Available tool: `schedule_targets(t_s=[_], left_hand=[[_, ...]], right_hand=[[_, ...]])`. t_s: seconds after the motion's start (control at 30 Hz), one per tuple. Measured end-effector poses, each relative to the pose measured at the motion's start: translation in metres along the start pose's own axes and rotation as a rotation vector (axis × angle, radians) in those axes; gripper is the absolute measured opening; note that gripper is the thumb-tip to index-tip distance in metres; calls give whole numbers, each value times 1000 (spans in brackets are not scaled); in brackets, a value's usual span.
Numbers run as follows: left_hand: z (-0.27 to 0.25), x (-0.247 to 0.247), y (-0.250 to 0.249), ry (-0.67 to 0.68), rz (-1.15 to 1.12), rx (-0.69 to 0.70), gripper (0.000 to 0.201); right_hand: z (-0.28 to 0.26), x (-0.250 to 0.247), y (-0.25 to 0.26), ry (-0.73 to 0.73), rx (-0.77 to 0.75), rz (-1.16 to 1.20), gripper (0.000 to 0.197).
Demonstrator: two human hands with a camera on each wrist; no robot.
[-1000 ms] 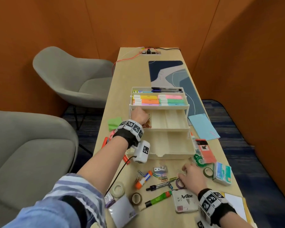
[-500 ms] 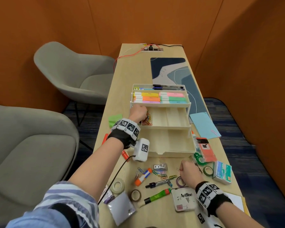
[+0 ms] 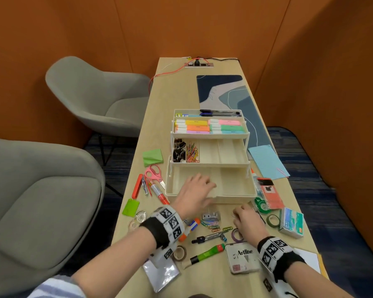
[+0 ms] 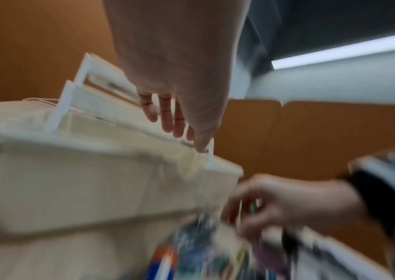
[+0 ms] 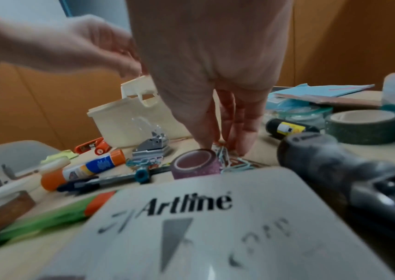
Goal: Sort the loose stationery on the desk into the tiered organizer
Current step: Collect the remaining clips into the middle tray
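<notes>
The cream tiered organizer (image 3: 235, 197) stands mid-desk with highlighters (image 3: 209, 126) in its top tier. Binder clips (image 3: 178, 150) and coloured paper clips (image 3: 192, 152) fill the middle tier's left compartments. My left hand (image 3: 196, 190) hovers over the bottom tier's front left, fingers (image 4: 167, 121) relaxed and empty above the organizer (image 4: 96, 180). My right hand (image 3: 246, 218) is down on the desk in front. Its thumb and fingers (image 5: 242, 132) pinch loose paper clips (image 5: 230, 161) beside a purple tape roll (image 5: 195, 163).
Near me lie a glue stick (image 3: 191, 227), a green marker (image 3: 207, 253), an Artline tin (image 3: 242, 259) and more clips (image 3: 215, 227). Scissors (image 3: 154, 173) and green notes (image 3: 152, 157) lie left of the organizer, green tape (image 3: 272, 220) and a box (image 3: 292, 224) to the right. Grey chairs stand at the desk's left.
My left hand has pulled back from the middle tier to the bottom tier's front, leaving coloured clips in the compartment. The right hand stays at the loose clips.
</notes>
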State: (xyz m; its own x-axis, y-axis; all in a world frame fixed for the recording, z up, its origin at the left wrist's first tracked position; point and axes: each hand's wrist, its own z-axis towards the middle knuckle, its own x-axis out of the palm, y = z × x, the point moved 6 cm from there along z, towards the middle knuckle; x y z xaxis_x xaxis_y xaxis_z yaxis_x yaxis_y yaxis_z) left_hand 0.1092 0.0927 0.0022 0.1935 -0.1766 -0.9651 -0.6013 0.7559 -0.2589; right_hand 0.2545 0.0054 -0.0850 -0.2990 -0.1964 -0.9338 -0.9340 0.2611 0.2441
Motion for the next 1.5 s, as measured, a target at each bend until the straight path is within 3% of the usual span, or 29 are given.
schedule_targets(t_s=[0.17, 0.37, 0.53, 0.7, 0.83, 1.0, 1.07, 1.13, 1.2, 1.27, 1.37, 1.5], left_hand=[[1, 26, 0, 66, 154, -13, 26], [12, 28, 2, 108, 185, -5, 17], [23, 23, 8, 150, 232, -10, 20], [16, 16, -5, 72, 227, 55, 29], [0, 24, -30, 122, 106, 198, 42], [12, 47, -30, 301, 93, -36, 23], [16, 56, -30, 351, 110, -107, 21], [16, 58, -31, 346, 66, -141, 26], [12, 61, -31, 324, 9, -129, 38], [5, 65, -28, 342, 5, -99, 36], [-3, 64, -22, 341, -28, -77, 20], [-15, 43, -8, 163, -142, -140, 20]], right_hand=[[0, 2, 3, -32, -30, -48, 20], [4, -6, 17, 56, -82, -253, 20], [10, -8, 20, 40, -118, -230, 21], [10, -28, -4, -79, 88, 314, 15], [0, -27, -28, -9, 333, 891, 19], [-9, -16, -49, 32, 590, 1216, 14], [-15, -12, -46, 75, 574, 1112, 20], [-20, -15, -40, 79, 466, 839, 18], [-24, -20, -32, 47, 344, 540, 12], [-29, -24, -27, 10, 295, 338, 15], [-29, -24, -20, 22, 307, 186, 28], [-21, -18, -7, 137, 333, 64, 34]])
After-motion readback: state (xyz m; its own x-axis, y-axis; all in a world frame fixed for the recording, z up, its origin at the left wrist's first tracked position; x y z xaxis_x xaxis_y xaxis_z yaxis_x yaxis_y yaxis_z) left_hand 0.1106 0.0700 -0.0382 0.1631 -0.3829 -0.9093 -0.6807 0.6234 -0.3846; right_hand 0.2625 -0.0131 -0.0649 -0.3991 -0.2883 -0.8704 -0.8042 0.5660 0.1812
